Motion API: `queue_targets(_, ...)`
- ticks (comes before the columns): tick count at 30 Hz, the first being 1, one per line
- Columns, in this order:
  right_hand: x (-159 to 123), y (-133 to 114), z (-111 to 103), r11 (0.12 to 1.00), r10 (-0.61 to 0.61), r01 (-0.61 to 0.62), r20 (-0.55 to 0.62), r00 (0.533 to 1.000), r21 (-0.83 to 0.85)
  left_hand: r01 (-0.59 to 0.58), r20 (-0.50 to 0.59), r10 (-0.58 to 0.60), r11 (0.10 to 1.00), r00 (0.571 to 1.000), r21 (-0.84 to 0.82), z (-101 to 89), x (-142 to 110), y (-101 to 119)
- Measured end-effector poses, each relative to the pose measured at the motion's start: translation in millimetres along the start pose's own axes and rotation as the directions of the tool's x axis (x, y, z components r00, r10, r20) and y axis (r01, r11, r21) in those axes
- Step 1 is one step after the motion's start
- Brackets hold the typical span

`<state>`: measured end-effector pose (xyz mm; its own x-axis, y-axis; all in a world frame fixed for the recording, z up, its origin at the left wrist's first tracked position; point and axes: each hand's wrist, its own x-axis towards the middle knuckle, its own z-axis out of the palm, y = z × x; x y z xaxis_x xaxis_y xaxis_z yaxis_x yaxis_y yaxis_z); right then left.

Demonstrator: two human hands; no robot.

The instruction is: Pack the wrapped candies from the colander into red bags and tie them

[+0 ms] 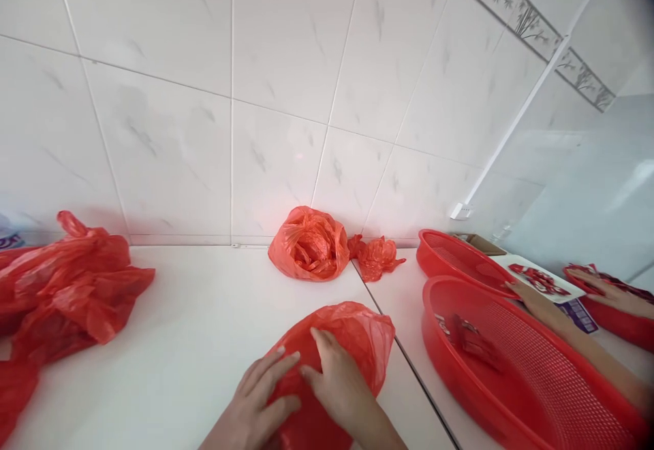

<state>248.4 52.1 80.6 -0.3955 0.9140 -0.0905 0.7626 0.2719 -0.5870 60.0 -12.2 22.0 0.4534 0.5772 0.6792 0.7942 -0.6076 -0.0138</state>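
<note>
A red plastic bag [352, 338] lies on the white table in front of me. My left hand [258, 399] rests flat on its near left part, fingers stretched out. On top of the bag lies my right hand [340, 385], fingers extended and pressing the plastic down. Neither hand grips anything.
A stuffed red bag [309, 244] and a crumpled one [375, 257] sit by the tiled wall. More red bags [71, 286] pile at the left. Two red mesh baskets [531, 368] [460, 256] stand at the right, where another person's hands [526, 293] [608, 293] reach in.
</note>
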Motion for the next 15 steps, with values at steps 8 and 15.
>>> queue_targets(8, -42.0, 5.0, -18.6, 0.966, -0.178, 0.200, 0.136, 0.975, -0.163, 0.322, -0.005, -0.328, 0.931, 0.945, -0.173, -5.2, -10.2, -22.6)
queue_targets(15, -60.4, 64.1, -148.6, 0.994, 0.111, -0.088, -0.585, 0.803, 0.066, 0.361, -0.109, -0.395, 0.901, 0.912, -0.240, -0.2, -21.0, -27.6)
